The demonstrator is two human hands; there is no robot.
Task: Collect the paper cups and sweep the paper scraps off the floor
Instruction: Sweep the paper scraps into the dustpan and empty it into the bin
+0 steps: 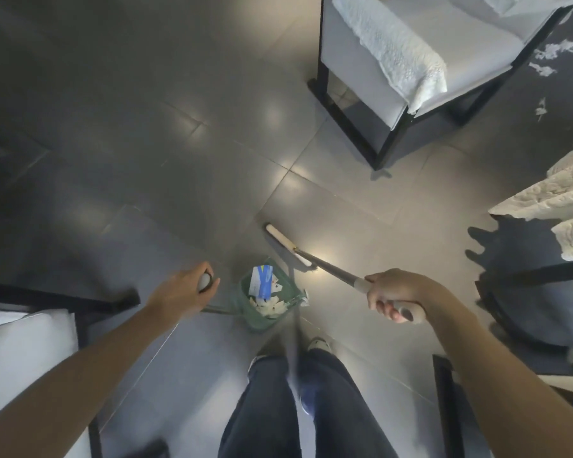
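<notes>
left hand (pixel 188 290) curled round dustpan handle top. green dustpan (pixel 269 300) on floor (pixel 146 160) ahead of feet, holding paper scraps (pixel 272 308) and blue-white cup (pixel 261 281). right hand (pixel 394 294) grips broom handle; broom head (pixel 288 245) just beyond dustpan. more scraps (pixel 549 57) well beyond dustpan, past chair (pixel 411 61).

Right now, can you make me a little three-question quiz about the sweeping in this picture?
1. True or false: the green plastic dustpan already holds white paper scraps.
2. Which hand grips the grey long-handled broom: A) left hand, B) right hand?
3. Fill in: more white scraps still lie on the dark ____ at the top right, beside the white cushioned armchair.

Key: 1 true. 2 B; the left hand holds the dustpan's handle. 3 rug.
</notes>
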